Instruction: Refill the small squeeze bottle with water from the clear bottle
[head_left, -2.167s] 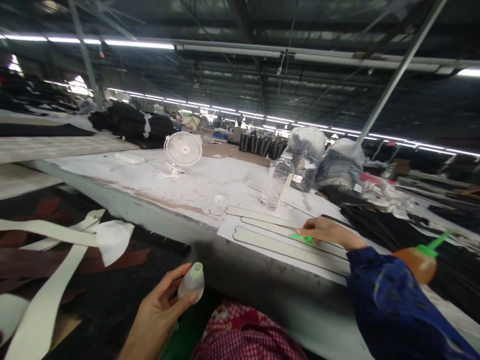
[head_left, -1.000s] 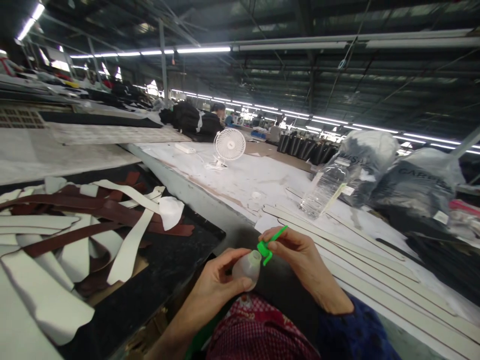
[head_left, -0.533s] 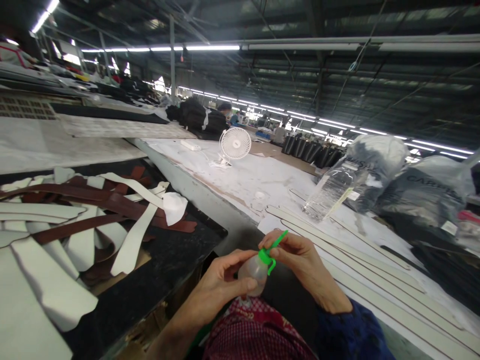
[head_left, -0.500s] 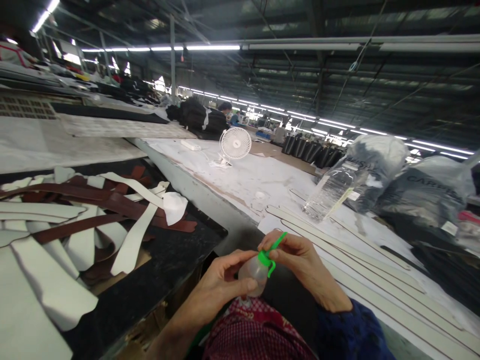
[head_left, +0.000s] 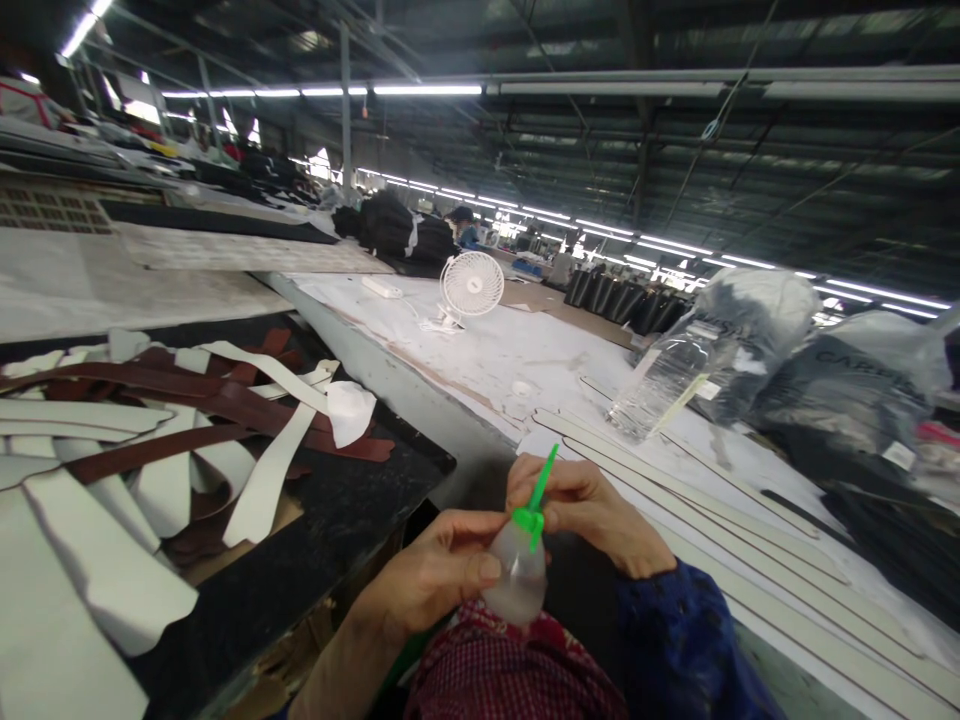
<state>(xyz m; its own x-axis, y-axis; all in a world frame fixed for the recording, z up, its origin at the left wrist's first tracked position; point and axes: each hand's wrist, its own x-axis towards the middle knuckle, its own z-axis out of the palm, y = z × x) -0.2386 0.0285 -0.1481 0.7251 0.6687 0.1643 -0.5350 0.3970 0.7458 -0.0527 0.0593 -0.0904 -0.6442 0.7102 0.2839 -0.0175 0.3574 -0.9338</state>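
Observation:
A small translucent squeeze bottle (head_left: 516,575) with a green nozzle cap (head_left: 534,505) is held between my hands, above my lap. My left hand (head_left: 442,565) grips the bottle's body from the left, thumb across its front. With pinched fingers, my right hand (head_left: 581,500) holds the green cap from the right and behind; its fingertips are partly hidden. The nozzle points up and leans slightly right. Some clouded content shows through the lower part of the bottle.
Cream and brown strips (head_left: 217,400) lie piled on a black surface at left. On the white-covered table (head_left: 450,365) stand a small white fan (head_left: 471,285) and a large clear plastic bottle (head_left: 664,385). Long edged strips (head_left: 720,500) run along the right, near plastic-wrapped bundles (head_left: 847,375).
The squeeze bottle has turned more upright, and its nozzle now points more steeply up. My right hand has shifted slightly left around the cap. My left hand keeps its grip.

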